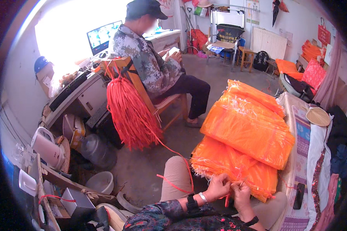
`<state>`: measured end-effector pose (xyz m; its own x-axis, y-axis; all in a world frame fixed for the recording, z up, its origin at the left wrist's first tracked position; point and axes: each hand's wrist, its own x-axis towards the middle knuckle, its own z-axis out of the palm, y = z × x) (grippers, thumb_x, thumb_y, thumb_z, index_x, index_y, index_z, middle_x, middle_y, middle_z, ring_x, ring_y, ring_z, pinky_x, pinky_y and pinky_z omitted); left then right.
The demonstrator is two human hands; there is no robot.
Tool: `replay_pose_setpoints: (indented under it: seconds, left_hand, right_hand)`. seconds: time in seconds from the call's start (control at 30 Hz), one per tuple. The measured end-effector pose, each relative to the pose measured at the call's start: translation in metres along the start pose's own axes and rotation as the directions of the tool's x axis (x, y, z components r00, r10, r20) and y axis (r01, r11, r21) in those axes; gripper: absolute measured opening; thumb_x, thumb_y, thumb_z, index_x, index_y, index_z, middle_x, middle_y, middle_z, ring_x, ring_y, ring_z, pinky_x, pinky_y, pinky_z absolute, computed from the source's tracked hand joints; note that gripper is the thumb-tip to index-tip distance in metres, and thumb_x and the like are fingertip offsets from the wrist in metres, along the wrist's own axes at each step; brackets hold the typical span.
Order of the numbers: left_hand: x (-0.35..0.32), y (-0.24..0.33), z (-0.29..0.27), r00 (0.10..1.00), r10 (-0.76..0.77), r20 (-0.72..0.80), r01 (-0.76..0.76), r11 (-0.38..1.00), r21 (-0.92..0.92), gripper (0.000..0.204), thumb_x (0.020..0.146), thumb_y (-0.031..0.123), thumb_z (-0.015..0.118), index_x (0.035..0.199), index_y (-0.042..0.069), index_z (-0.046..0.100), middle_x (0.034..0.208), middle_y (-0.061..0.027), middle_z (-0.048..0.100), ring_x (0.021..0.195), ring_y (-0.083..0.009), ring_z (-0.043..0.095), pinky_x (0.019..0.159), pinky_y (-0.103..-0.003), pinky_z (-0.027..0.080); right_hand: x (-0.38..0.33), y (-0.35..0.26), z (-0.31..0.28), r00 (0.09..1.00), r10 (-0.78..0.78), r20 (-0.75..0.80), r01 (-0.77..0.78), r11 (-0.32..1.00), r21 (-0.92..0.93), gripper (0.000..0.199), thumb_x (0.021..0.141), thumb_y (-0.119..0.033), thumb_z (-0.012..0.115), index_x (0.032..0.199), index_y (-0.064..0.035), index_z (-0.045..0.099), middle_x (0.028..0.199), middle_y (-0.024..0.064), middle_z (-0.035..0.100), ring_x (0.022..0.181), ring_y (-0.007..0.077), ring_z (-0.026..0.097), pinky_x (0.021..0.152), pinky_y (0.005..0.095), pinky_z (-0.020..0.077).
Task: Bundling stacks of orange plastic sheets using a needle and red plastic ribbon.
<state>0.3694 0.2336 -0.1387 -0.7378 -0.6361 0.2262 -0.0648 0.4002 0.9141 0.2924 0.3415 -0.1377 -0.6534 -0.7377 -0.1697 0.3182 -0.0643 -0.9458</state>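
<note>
Orange woven mesh sacks [248,133] lie in a thick folded pile by my right knee, with frayed pale edges. My left hand [218,186] and my right hand [241,193] are close together at the pile's near edge, both with fingers pinched. A short red plastic strip [227,200] hangs between them, from under the left hand's fingers. What the right fingertips pinch is too small to make out. Another loose red strip [177,187] lies over my left knee. It leads up to a large bunch of red strips [129,111] hung on a wooden chair's back.
A person [148,57] in a camouflage jacket sits on that chair, holding a pale object. At the right, a bed [297,161] carries a dark phone [298,196] and clothes. On the left stand a desk [79,90], a pink kettle [48,148] and a white bucket [100,183].
</note>
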Motion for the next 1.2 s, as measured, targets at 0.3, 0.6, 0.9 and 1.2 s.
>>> replay_pose_setpoints:
  seconds: [0.3,0.6,0.9,1.2]
  left_hand:
    - [0.003,0.000,-0.004,0.790,-0.190,0.582,0.597,0.453,-0.662,0.013,0.076,0.006,0.057,0.083,0.005,0.045,0.061,-0.0002,0.051,0.055,-0.0092,0.051,0.047,-0.022,0.043]
    - [-0.009,0.011,0.000,0.946,0.196,0.258,-0.219,0.974,0.062,0.015,0.078,0.012,0.055,0.074,0.001,0.046,0.064,-0.0161,0.052,0.060,-0.0317,0.055,0.051,-0.039,0.042]
    - [-0.011,0.020,0.003,0.930,0.203,0.305,-0.203,0.979,-0.032,0.007,0.079,0.009,0.051,0.077,0.002,0.050,0.065,-0.0152,0.053,0.058,-0.0281,0.052,0.053,-0.036,0.043]
    - [-0.003,0.014,0.001,0.906,-0.162,0.390,0.362,0.773,-0.521,0.020,0.082,0.011,0.051,0.063,0.007,0.049,0.059,0.0071,0.045,0.055,-0.0005,0.039,0.045,-0.018,0.033]
  right_hand:
    - [0.000,-0.022,-0.021,0.962,0.194,0.193,-0.200,0.980,0.012,0.009,0.081,-0.012,0.056,0.078,-0.0043,0.053,0.059,-0.0021,0.049,0.046,0.0031,0.039,0.040,0.0153,0.0283]
    - [-0.004,-0.012,-0.032,0.988,0.006,0.151,-0.007,1.000,0.005,0.009,0.082,-0.013,0.056,0.081,-0.0036,0.053,0.062,-0.0024,0.050,0.053,0.0042,0.042,0.049,0.0169,0.0329]
    - [-0.014,-0.031,-0.029,0.990,0.044,0.132,-0.014,0.976,-0.219,0.006,0.080,-0.011,0.052,0.079,-0.0057,0.053,0.066,-0.0038,0.050,0.057,0.0030,0.042,0.049,0.0180,0.0324]
    - [0.002,-0.021,-0.040,0.998,0.046,-0.036,-0.039,0.983,0.181,0.015,0.073,-0.001,0.056,0.083,-0.0080,0.047,0.065,-0.0043,0.046,0.057,0.0043,0.046,0.052,0.0171,0.0376]
